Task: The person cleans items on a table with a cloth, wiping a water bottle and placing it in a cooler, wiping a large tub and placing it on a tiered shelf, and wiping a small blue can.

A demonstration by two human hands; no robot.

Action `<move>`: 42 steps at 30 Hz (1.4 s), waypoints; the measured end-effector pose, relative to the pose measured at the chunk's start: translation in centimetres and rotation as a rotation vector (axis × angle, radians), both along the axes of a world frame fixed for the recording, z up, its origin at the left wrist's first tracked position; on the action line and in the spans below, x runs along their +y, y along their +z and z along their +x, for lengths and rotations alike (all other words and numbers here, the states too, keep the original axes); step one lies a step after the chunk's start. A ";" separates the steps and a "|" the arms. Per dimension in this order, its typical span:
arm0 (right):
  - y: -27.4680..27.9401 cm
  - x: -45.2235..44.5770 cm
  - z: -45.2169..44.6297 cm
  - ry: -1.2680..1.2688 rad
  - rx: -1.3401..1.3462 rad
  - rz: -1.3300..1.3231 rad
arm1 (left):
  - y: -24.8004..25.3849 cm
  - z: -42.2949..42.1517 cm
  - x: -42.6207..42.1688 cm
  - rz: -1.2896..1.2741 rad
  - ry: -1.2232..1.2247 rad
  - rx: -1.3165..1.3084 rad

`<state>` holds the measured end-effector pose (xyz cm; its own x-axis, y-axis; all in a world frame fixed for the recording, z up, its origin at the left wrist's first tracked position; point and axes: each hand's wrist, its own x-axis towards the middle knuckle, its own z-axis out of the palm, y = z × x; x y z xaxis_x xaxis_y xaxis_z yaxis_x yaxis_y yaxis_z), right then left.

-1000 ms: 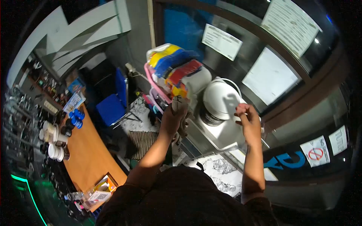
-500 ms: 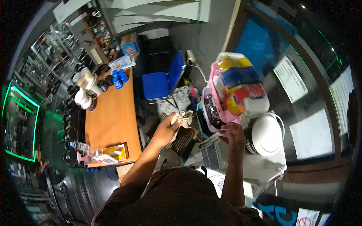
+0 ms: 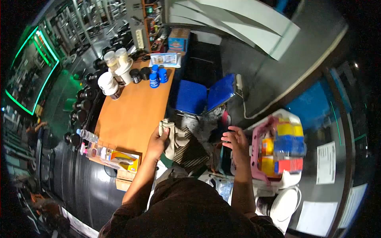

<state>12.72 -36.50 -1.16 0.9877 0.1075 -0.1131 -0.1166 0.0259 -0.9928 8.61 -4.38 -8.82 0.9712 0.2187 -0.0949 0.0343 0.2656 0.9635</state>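
Observation:
My left hand (image 3: 156, 145) is closed around a crumpled beige cloth (image 3: 174, 143), which hangs from the fingers near the corner of the wooden table. To the right, my right hand (image 3: 238, 145) is raised with its fingers apart and holds nothing. Just beside it stands a pink plastic basket (image 3: 255, 160), apart from the fingers. Yellow, blue and red packs (image 3: 289, 146) fill the basket and its right side. Below the cloth lies a dark striped mat or cardboard (image 3: 194, 152); which of these I cannot tell.
The orange-brown table (image 3: 127, 115) on the left bears blue bottles (image 3: 154, 79), white tubs (image 3: 106, 82) and a yellow box (image 3: 129, 160). A blue chair (image 3: 192, 96) stands ahead. At the lower right is a white bucket (image 3: 283, 204). Dumbbells (image 3: 79, 116) line the far left.
The view has swung to the right. My right hand has left the pink basket's edge and its fingers have spread. The cloth in my left hand now hangs lower and looser.

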 end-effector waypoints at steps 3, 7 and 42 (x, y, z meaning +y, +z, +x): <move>-0.3 2.8 5.0 0.035 -0.021 -0.072 | -0.1 1.4 2.8 -0.001 0.082 0.096; -1.1 6.9 9.8 0.099 0.086 -0.054 | 1.8 1.4 5.3 -0.106 0.113 0.144; -24.0 47.7 49.0 1.012 -0.640 -0.757 | -4.7 13.3 8.2 -0.783 1.279 0.163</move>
<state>61.71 11.20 -25.15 0.4233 0.9055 -0.0305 0.7051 -0.3504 -0.6164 21.91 3.82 -13.50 0.1386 0.7298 -0.6695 -0.5215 0.6285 0.5771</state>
